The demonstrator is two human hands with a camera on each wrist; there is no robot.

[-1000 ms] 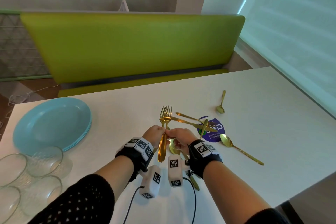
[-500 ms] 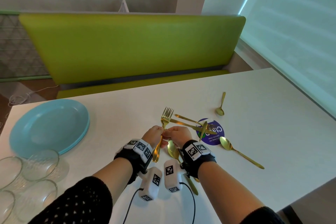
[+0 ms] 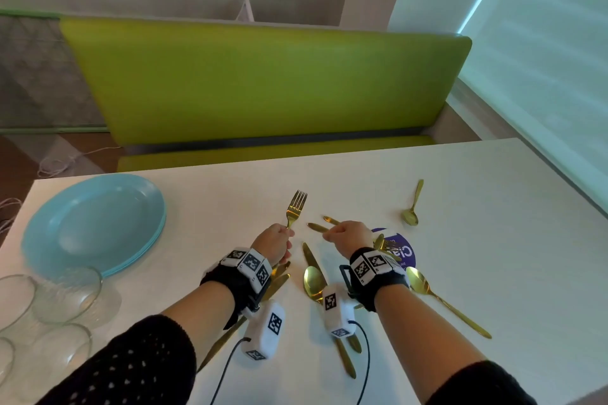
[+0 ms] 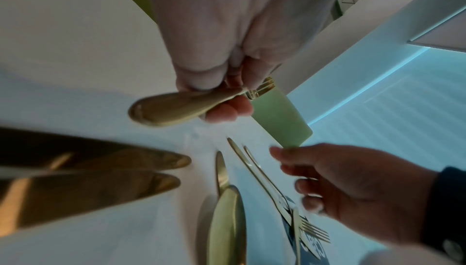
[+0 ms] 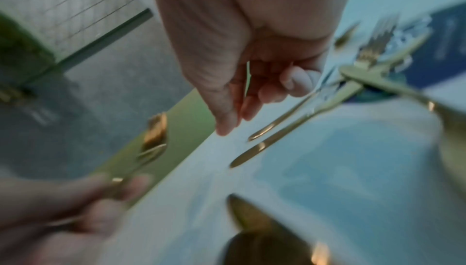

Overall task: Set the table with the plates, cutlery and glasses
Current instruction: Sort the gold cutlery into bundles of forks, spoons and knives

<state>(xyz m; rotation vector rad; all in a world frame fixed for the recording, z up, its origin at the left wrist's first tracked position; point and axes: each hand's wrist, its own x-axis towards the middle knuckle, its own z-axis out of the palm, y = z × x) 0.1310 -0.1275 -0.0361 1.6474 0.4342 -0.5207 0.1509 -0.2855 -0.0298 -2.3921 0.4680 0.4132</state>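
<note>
My left hand (image 3: pixel 277 242) grips a gold fork (image 3: pixel 295 207) by its neck, tines pointing away; in the left wrist view its handle (image 4: pixel 169 108) sticks out under my curled fingers (image 4: pixel 227 110). My right hand (image 3: pixel 343 235) hovers just right of it with fingers loosely curled and nothing in them (image 5: pixel 252 100). It hangs over two gold cutlery handles (image 3: pixel 318 227). A knife (image 3: pixel 311 256), a spoon (image 3: pixel 314 283) and a long spoon (image 3: pixel 418 283) lie near my wrists. A stack of blue plates (image 3: pixel 95 223) sits at the left, with clear glasses (image 3: pixel 65 296) in front of it.
A small spoon (image 3: pixel 411 215) lies further right on the white table (image 3: pixel 493 223). A fork (image 3: pixel 388 245) rests on a purple round sticker (image 3: pixel 403 253). Two long gold pieces (image 3: pixel 276 283) lie under my left wrist. A green bench (image 3: pixel 256 82) runs behind the table.
My hands have parted: the right hand let go of the fork and moved right over the cutlery handles. The left hand keeps the fork, now lower and tilted away.
</note>
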